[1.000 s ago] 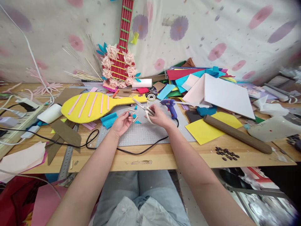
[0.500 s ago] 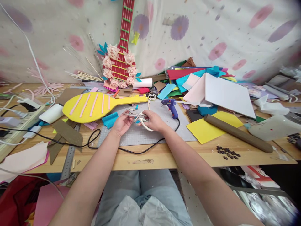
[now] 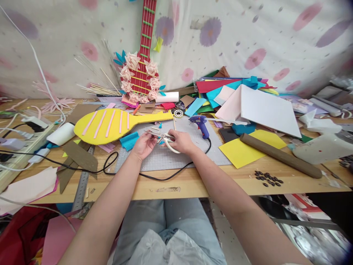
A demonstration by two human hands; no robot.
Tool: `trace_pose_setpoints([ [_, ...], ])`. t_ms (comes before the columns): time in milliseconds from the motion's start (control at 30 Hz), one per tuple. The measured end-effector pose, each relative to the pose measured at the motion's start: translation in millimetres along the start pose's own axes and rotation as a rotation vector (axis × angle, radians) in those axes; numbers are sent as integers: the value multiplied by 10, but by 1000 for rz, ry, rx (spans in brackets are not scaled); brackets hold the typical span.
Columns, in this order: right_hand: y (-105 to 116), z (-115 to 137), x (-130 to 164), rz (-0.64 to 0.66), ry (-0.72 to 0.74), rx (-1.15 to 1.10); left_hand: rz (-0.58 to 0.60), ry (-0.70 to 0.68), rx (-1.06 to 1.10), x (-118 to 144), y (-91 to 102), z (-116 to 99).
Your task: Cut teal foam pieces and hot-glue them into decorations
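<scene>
Since a second ago I see my right hand [image 3: 180, 141] has swung the scissors [image 3: 162, 138] down from pointing at eleven o'clock to lying almost level, blades aimed at nine o'clock toward my left hand [image 3: 143, 144]; since half a second ago little has shifted. My right hand is closed through the pale loop handles. My left hand is curled, fingertips pinched on a small piece I cannot make out, right at the blade tips. Both hover over the grey gridded cutting mat [image 3: 176, 154] on the wooden tabletop [image 3: 193, 184]. At twelve o'clock lies the flat yellow paddle shape [image 3: 110, 125] with pink strips; at two o'clock the blue glue gun [image 3: 200, 124].
</scene>
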State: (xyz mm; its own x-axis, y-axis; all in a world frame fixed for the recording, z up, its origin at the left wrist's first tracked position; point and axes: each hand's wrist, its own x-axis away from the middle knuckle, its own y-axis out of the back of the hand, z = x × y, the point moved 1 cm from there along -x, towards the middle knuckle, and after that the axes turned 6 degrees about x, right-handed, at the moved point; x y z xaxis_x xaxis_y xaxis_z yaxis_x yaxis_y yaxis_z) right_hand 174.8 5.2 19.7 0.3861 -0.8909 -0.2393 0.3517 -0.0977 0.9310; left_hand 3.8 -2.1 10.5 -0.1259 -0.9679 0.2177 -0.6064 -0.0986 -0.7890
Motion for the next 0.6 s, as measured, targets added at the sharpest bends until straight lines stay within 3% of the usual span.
trace_pose_setpoints([
  [333, 52, -27, -2, -22, -92, 18, 63, 49, 39, 39, -39, -21],
  [600, 17, 9, 6, -11, 61, 1, 39, 22, 34, -3, 14, 5],
])
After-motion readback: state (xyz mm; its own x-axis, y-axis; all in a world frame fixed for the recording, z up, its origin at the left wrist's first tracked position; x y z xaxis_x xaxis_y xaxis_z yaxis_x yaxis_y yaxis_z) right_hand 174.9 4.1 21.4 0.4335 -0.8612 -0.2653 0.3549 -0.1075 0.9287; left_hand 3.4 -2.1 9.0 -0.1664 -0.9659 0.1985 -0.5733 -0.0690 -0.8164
